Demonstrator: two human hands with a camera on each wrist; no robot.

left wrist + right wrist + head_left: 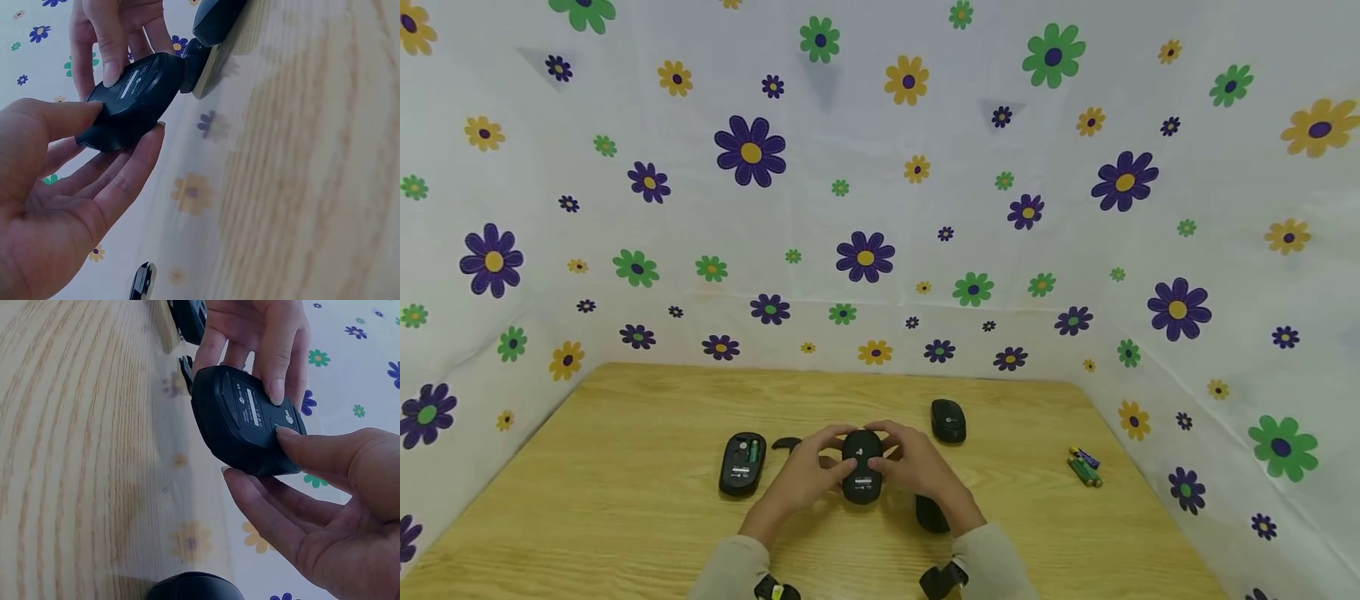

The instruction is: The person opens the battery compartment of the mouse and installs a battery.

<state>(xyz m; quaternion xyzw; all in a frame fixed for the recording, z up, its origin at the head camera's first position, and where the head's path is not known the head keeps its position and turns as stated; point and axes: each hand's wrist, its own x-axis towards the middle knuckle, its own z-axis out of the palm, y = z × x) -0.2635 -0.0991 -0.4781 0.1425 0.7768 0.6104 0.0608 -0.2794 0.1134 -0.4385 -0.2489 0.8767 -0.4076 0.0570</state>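
Note:
A black computer mouse point(862, 483) is held up over the table, its underside with a white label towards me. My left hand point(805, 477) grips its left side, thumb on the underside and fingers beneath. From the other side my right hand point(919, 463) holds it the same way. In the right wrist view the label and a round-edged panel show on the held mouse point(250, 419). Left of the hands lies an upturned mouse point(742, 467) with its compartment open and a green battery point(754, 451) inside. A curved black cover point(786, 443) lies between that mouse and my left hand.
Another black mouse point(948, 421) sits behind my right hand. One more dark mouse point(932, 515) is partly hidden by the right forearm. Several loose batteries point(1085, 468) lie towards the right edge of the wooden table point(647, 533). Flowered sheets point(820, 217) enclose the back and sides.

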